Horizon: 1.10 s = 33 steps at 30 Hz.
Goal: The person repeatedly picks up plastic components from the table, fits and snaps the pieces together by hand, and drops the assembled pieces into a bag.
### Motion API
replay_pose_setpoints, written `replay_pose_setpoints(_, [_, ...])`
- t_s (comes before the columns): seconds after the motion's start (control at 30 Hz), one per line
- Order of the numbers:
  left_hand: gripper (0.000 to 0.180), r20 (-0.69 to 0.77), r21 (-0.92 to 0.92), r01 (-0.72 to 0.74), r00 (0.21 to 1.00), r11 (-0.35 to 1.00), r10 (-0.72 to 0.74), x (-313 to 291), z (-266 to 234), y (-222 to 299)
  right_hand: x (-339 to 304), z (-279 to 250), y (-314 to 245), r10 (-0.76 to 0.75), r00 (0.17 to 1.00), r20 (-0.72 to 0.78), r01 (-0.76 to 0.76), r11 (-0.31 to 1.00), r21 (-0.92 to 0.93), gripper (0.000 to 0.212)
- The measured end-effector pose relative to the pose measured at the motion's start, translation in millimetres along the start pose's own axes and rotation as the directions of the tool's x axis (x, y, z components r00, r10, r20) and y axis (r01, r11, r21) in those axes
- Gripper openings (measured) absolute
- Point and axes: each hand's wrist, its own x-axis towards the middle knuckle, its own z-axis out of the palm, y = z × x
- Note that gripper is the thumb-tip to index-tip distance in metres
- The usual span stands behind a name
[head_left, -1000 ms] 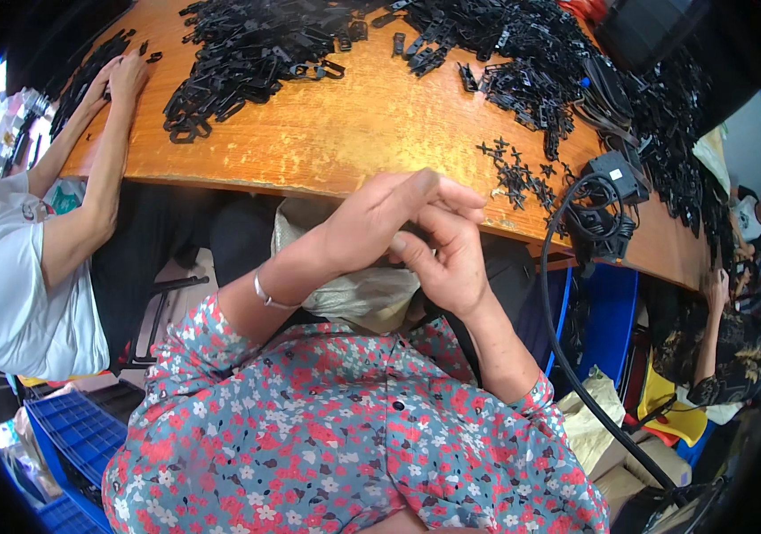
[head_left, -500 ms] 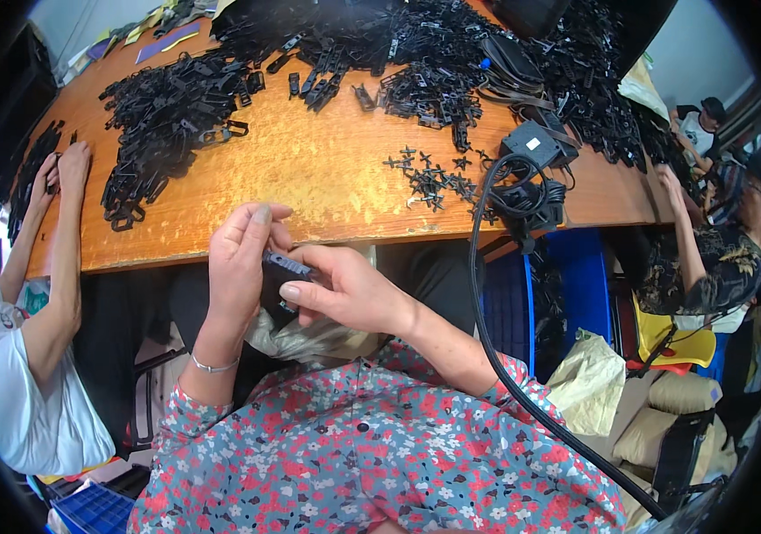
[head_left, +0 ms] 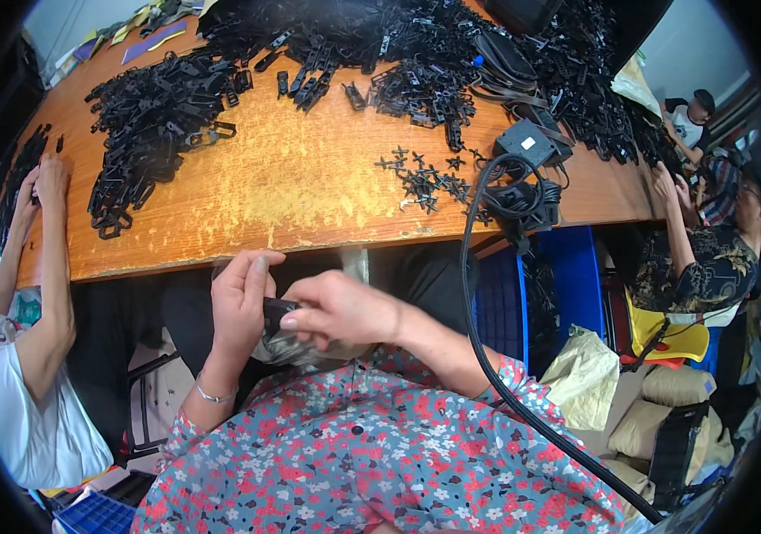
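Note:
Below the table's near edge, my left hand (head_left: 241, 298) and my right hand (head_left: 340, 309) come together over my lap. Between them is a small black plastic part (head_left: 278, 311), gripped by the fingers of both hands; its exact shape is mostly covered. On the wooden table (head_left: 300, 178) ahead lies a scatter of small black cross-shaped pieces (head_left: 431, 182). To their left a large heap of black plastic clips (head_left: 144, 125) spreads out, and another pile of black parts (head_left: 420, 93) stands behind the crosses.
A black power adapter (head_left: 525, 142) with coiled cable sits at the table's right, and a thick black cable (head_left: 523, 392) runs down past my right arm. Blue crates (head_left: 576, 276) stand under the table. One co-worker's arms (head_left: 56, 240) are at left; another co-worker (head_left: 705, 267) sits at right.
Both hands have moved lower, away from the table edge. My right hand has turned over the black part, which now shows less. The view has shifted slightly.

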Motion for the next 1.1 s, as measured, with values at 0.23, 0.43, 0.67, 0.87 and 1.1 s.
replay_pose_setpoints(0.23, [0.006,0.105,0.587,-0.424,0.884,0.690,0.455,0.2,-8.4,-15.2,-18.3,-135.9,-19.9,-0.508,0.472,-0.721,-0.387,0.615,-0.687,0.026])
replay_pose_setpoints(0.43, [0.006,0.091,0.490,-0.397,0.909,0.776,0.407,-2.7,-4.4,-22.0,-2.8,-207.7,-2.3,-0.335,0.401,-0.853,-0.807,0.312,-0.501,0.020])
replay_pose_setpoints(0.67, [0.007,0.113,0.509,-0.355,0.931,0.784,0.348,-7.6,-16.5,-32.5,22.4,-206.9,1.5,-0.402,0.490,-0.773,-0.710,0.331,-0.622,0.030])
replay_pose_setpoints(0.87, [0.007,0.108,0.490,-0.369,0.925,0.790,0.365,-9.7,-11.5,-34.9,46.7,-192.1,-15.4,-0.368,0.581,-0.726,-0.299,0.733,-0.611,0.030])
replay_pose_setpoints(1.1, [0.008,0.134,0.487,-0.369,0.927,0.792,0.350,-10.4,-8.2,-37.9,50.4,-181.2,-25.5,-0.306,0.644,-0.701,-0.106,0.872,-0.478,0.022])
